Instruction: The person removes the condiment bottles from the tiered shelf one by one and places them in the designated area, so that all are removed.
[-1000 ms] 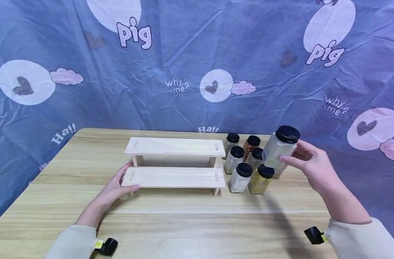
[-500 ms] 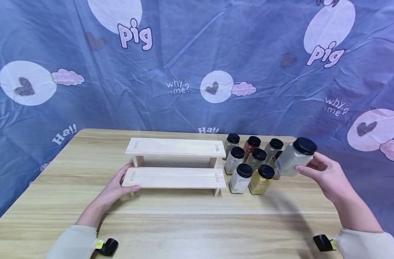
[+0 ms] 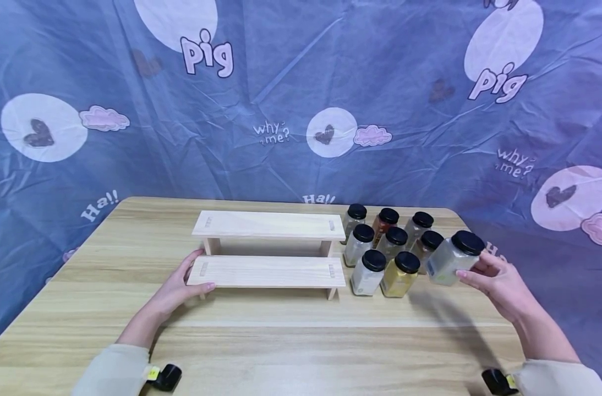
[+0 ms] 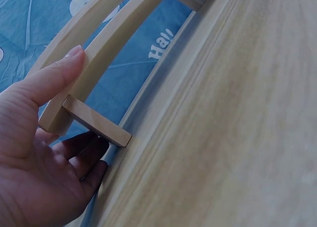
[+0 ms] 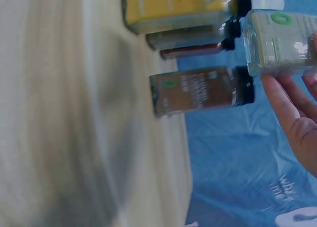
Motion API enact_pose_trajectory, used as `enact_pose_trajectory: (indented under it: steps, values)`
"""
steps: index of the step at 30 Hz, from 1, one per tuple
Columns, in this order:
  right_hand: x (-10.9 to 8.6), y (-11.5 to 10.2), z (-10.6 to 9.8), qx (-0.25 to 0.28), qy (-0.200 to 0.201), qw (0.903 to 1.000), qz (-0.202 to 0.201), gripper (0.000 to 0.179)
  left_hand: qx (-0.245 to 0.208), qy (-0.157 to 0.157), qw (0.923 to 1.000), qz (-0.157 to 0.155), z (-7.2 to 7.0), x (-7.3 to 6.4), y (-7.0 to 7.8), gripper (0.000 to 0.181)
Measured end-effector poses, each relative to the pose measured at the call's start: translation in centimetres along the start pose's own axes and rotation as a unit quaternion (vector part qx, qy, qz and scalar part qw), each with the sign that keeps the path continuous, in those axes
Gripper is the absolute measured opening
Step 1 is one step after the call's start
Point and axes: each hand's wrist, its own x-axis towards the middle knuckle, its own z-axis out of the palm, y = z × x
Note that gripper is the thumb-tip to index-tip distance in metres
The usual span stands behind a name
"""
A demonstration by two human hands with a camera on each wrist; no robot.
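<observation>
A two-step wooden shelf stands mid-table. My left hand grips its lower step at the left end, thumb on top, the other fingers around the leg, as the left wrist view shows. To the right, my right hand holds a clear spice jar with a black lid between thumb and fingers. This jar is tilted and off the table, right of the other jars. In the right wrist view the held jar shows a green mark, and a brown-filled jar stands close by.
Several black-lidded jars stand grouped right of the shelf, among them a yellow one, a white one and a reddish one. A blue printed cloth hangs behind the wooden table.
My right hand has moved the clear jar rightward and down, away from above the group, uncovering the back-right jar and the brown jar. The left hand and the shelf have stayed put.
</observation>
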Motion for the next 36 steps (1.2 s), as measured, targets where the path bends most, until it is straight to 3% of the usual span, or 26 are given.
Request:
enact_pose_trajectory:
  steps: [7,16,24,29,36]
  values:
    - [-0.7,-0.6,2.0,-0.009,-0.001,0.9999,0.006,0.053,-0.002,0.001,1.0,-0.003,0.1,0.0,0.0,0.088]
    - [-1.2,-0.3,3.2,0.034,-0.004,0.999,0.029,0.05,-0.004,0.001,1.0,-0.006,0.1,0.0,-0.1,0.087]
    - [-1.5,-2.8,6.2,0.026,-0.036,0.9986,0.027,0.043,-0.002,0.002,1.0,-0.008,0.1,0.0,0.0,0.087]
    - [-1.8,-4.5,8.3,0.043,-0.032,0.997,0.055,0.044,-0.001,0.003,1.0,-0.009,0.1,0.0,-0.1,0.088]
    - [-1.7,-4.6,8.8,0.035,-0.031,0.9966,0.068,0.046,-0.004,0.002,1.0,-0.005,0.1,0.0,-0.1,0.087]
